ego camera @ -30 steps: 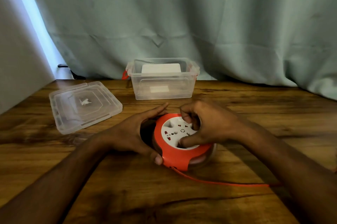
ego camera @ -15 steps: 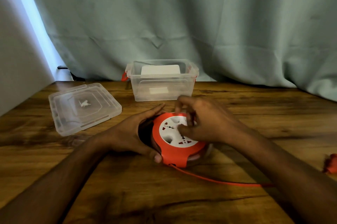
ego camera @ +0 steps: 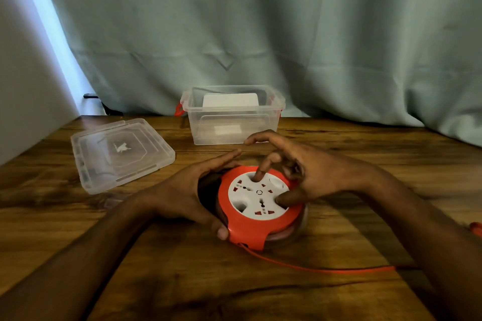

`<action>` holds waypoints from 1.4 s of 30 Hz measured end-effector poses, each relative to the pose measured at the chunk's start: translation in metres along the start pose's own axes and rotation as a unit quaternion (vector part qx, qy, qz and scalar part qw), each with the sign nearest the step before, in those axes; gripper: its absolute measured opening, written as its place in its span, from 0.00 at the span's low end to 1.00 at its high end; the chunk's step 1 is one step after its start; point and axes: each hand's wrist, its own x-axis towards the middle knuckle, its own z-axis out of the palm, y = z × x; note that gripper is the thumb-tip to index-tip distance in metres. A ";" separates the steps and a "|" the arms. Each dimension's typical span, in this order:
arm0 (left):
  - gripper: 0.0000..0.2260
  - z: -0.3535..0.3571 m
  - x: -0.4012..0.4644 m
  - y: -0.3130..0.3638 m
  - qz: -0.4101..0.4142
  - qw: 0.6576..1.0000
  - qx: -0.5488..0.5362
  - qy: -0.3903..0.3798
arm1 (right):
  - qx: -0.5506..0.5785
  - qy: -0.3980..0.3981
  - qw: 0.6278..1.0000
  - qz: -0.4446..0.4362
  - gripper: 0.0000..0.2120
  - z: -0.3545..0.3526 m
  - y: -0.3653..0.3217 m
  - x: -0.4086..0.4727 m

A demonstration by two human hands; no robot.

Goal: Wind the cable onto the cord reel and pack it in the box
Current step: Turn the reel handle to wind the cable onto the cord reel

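Stiff plastic reel [ego camera: 257,226], limp cable [ego camera: 313,267].
Left hand [ego camera: 182,190] cups its rim; right hand [ego camera: 307,177] fingers curl into dial recesses.

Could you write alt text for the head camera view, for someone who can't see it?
Two hands work an orange cord reel on a wooden table: the left hand grips its side, the right hand has fingertips in its white socket face. An orange cable trails right; behind stand an open clear box and its lid.
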 end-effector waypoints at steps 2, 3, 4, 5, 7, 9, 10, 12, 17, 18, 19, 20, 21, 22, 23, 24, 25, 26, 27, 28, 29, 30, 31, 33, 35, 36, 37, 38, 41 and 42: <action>0.60 0.000 0.000 0.000 0.000 1.000 -0.005 0.004 | 0.010 0.003 1.000 0.003 0.50 -0.002 0.000 0.000; 0.59 0.000 0.000 0.000 0.000 1.000 -0.009 0.007 | 0.017 0.005 1.000 0.008 0.50 -0.002 0.000 0.000; 0.59 0.000 -0.001 0.000 -0.001 1.000 -0.011 0.010 | 0.021 0.008 1.000 0.013 0.49 -0.001 -0.001 0.000; 0.58 0.000 -0.001 0.001 0.000 1.000 -0.009 0.011 | 0.022 0.013 1.000 0.018 0.48 0.000 -0.002 0.001; 0.59 0.000 -0.001 0.002 0.001 1.000 -0.001 0.010 | 0.015 0.022 0.999 0.030 0.45 0.001 -0.005 0.001; 0.60 0.001 -0.001 0.003 0.002 1.000 0.003 0.008 | 0.000 0.032 0.998 0.045 0.42 0.003 -0.010 0.001; 0.60 0.001 -0.001 0.004 0.003 1.000 0.004 0.009 | -0.010 0.039 0.998 0.055 0.41 0.004 -0.011 0.001; 0.59 0.002 -0.001 0.006 0.003 1.000 0.001 0.012 | -0.035 0.052 0.995 0.071 0.36 0.006 -0.015 0.001; 0.60 0.002 0.000 0.007 0.001 1.000 0.004 0.021 | -0.132 0.079 0.983 0.103 0.23 0.015 -0.026 0.003; 0.60 0.002 0.001 0.007 0.001 1.000 0.004 0.021 | -0.159 0.083 0.978 0.107 0.21 0.017 -0.028 0.005; 0.60 0.002 0.001 0.006 -0.001 1.000 0.003 0.020 | -0.183 0.087 0.973 0.108 0.21 0.019 -0.029 0.006; 0.60 0.002 0.001 0.006 -0.002 1.000 0.002 0.020 | -0.202 0.093 0.969 0.106 0.21 0.021 -0.031 0.007; 0.60 0.002 0.001 0.006 -0.001 1.000 0.003 0.020 | -0.218 0.101 0.965 0.103 0.22 0.024 -0.032 0.009; 0.60 0.002 0.001 0.006 -0.001 1.000 0.004 0.020 | -0.233 0.108 0.961 0.100 0.23 0.025 -0.033 0.010; 0.60 0.002 0.001 0.006 -0.002 1.000 0.005 0.021 | -0.247 0.115 0.957 0.097 0.24 0.027 -0.034 0.011; 0.60 0.002 0.001 0.005 -0.003 1.000 0.006 0.022 | -0.260 0.121 0.954 0.093 0.25 0.029 -0.036 0.012; 0.60 0.002 0.001 0.006 -0.005 1.000 0.007 0.022 | -0.263 0.126 0.953 0.087 0.25 0.031 -0.037 0.013; 0.60 0.002 0.001 0.006 -0.005 1.000 0.009 0.022 | -0.257 0.130 0.955 0.079 0.25 0.033 -0.037 0.014; 0.60 0.002 0.002 0.006 -0.004 1.000 0.011 0.021 | -0.249 0.136 0.957 0.069 0.25 0.036 -0.036 0.015; 0.60 0.002 0.002 0.006 -0.005 1.000 0.013 0.019 | -0.242 0.143 0.958 0.062 0.24 0.039 -0.035 0.016; 0.60 0.002 0.002 0.006 -0.005 1.000 0.014 0.018 | -0.239 0.153 0.957 0.057 0.24 0.041 -0.035 0.017; 0.60 0.002 0.002 0.005 -0.004 1.000 0.014 0.016 | -0.237 0.163 0.956 0.054 0.23 0.043 -0.034 0.018; 0.60 0.002 0.002 0.005 -0.004 1.000 0.014 0.014 | -0.238 0.165 0.956 0.052 0.22 0.044 -0.033 0.019; 0.60 0.002 0.003 0.003 -0.005 1.000 0.018 0.014 | -0.239 0.153 0.958 0.050 0.13 0.038 -0.034 0.017; 0.61 0.001 0.002 0.003 -0.012 1.000 0.021 0.017 | -0.190 0.122 0.973 0.055 0.08 0.024 -0.028 0.013; 0.61 0.001 0.002 0.003 -0.016 0.999 0.022 0.018 | -0.147 0.101 0.983 0.052 0.13 0.016 -0.023 0.010; 0.61 0.001 0.002 0.002 -0.018 0.999 0.021 0.017 | -0.109 0.079 0.990 0.045 0.18 0.010 -0.018 0.007; 0.61 0.001 0.003 0.002 -0.019 1.000 0.019 0.014 | -0.078 0.059 0.994 0.039 0.21 0.004 -0.014 0.005; 0.58 0.001 0.003 0.002 -0.021 1.000 0.016 0.011 | -0.044 0.018 0.998 0.048 0.30 -0.002 -0.006 0.002; 0.57 0.001 0.003 0.003 -0.021 1.000 0.019 0.012 | -0.056 0.013 0.997 0.053 0.34 -0.003 -0.005 0.001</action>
